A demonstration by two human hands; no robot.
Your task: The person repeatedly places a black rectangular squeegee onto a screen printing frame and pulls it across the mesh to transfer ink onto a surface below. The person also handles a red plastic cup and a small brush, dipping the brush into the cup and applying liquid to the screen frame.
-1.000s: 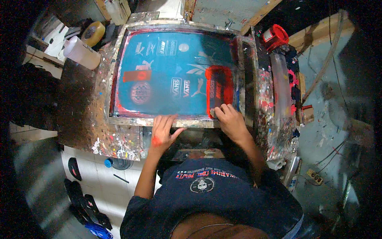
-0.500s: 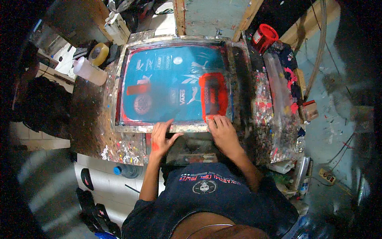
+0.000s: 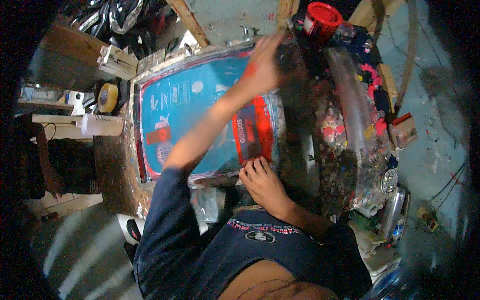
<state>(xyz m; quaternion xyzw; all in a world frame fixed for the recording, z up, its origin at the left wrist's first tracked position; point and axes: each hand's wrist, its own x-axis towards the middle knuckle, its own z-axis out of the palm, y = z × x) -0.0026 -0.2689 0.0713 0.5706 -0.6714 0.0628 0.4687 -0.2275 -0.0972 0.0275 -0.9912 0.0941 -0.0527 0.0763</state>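
A screen-printing frame (image 3: 215, 181) with a teal mesh (image 3: 170, 115) lies tilted before me, pale logo shapes showing in the mesh. A patch of wet red ink (image 3: 266, 125) runs along its right side, around a darker strip. My right hand (image 3: 265, 184) has its fingers curled over the frame's near rim, at the lower end of the ink. My left hand (image 3: 261, 62), smeared by motion and marked with red on its back, is over the far right corner of the frame. Its fingers are too blurred to read, and my left forearm covers part of the mesh.
An open red ink tub (image 3: 322, 21) stands at the far right. Left of the frame are a whitish plastic bottle (image 3: 102, 125) and a tape roll (image 3: 107, 97). A paint-spattered board (image 3: 345, 140) lies to the right. Another person's arm (image 3: 46, 167) hangs at the far left.
My left hand has swung from the frame's near rim up and across to its far right corner. My right hand remains at the near rim. The view has turned.
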